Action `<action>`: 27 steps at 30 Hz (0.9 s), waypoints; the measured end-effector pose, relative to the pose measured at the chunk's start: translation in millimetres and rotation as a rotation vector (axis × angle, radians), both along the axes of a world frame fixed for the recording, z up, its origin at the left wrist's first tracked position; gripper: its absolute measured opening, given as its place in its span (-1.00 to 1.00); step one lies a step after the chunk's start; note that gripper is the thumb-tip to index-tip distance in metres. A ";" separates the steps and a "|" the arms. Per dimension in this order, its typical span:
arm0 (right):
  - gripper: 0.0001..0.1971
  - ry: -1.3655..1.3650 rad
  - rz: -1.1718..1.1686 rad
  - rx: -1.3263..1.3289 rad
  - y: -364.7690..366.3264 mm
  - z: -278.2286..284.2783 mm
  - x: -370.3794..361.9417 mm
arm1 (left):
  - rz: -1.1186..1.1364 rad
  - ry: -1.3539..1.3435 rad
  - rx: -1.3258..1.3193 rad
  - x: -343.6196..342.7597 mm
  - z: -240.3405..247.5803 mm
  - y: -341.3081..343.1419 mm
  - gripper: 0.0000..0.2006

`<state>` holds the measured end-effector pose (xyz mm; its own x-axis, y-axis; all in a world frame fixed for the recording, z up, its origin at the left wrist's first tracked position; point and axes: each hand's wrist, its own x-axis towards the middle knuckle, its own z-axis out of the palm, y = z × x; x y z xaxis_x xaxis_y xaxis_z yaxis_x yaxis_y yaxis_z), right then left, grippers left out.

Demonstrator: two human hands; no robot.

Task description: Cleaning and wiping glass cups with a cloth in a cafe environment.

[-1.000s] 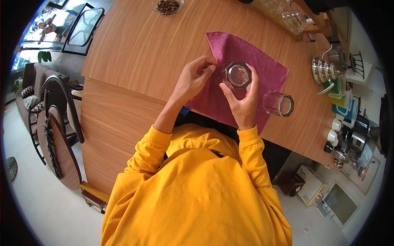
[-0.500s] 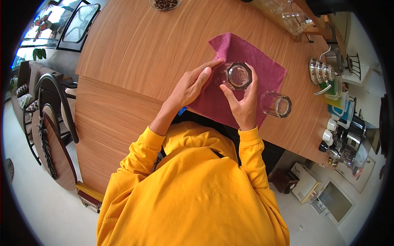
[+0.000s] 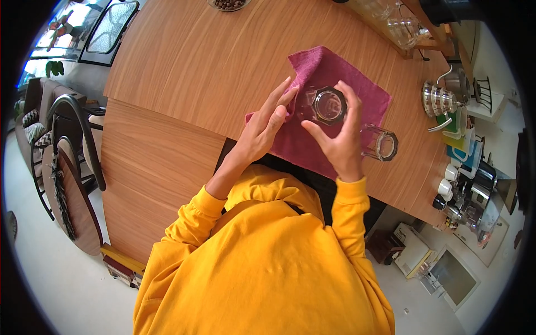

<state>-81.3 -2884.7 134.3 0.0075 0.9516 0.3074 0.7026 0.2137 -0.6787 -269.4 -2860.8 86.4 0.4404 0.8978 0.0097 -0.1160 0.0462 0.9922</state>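
An upturned clear faceted glass [image 3: 328, 106] stands on the plum-coloured cloth [image 3: 360, 92]. My right hand [image 3: 345, 139] curves around its near right side, thumb and fingers spread, with a small gap showing between them and the glass. At the cloth's left edge, my left hand [image 3: 259, 131] has its fingers stretched out, their tips against the cloth's raised fold. A second upturned glass [image 3: 386, 146] sits to the right, past the cloth's edge; my right hand is close beside it and hides a little of it.
The wooden table [image 3: 184, 72] spreads left and ahead. A dish of coffee beans [image 3: 229, 4] lies at the far edge. To the right are a steel kettle [image 3: 441, 99], white cups [image 3: 446, 187] and a wooden rack [image 3: 413, 44] with glassware.
My right hand has loosened from the glass and drawn slightly right, leaving it standing on the cloth. My left hand has shifted a little right and nearer, along the cloth's edge.
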 end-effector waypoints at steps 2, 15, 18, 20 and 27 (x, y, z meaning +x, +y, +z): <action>-0.21 -0.097 0.097 -0.009 5.4 13.0 11.2 | -0.005 -0.037 0.020 2.2 -1.6 -2.5 -0.33; -0.36 -0.235 0.180 -0.070 5.9 44.7 10.3 | -0.002 -0.081 0.074 5.2 -4.0 -9.5 -0.29; -0.40 -0.232 0.130 -0.101 2.9 44.2 7.2 | 0.014 -0.083 0.111 8.5 -4.8 -11.8 -0.30; -0.42 -0.208 0.062 -0.067 -1.5 36.7 1.4 | 0.049 -0.098 0.119 11.1 -1.0 -11.2 -0.31; -0.41 -0.306 0.111 0.030 8.3 46.8 -7.1 | 0.031 -0.051 0.076 6.6 -4.4 -14.9 -0.30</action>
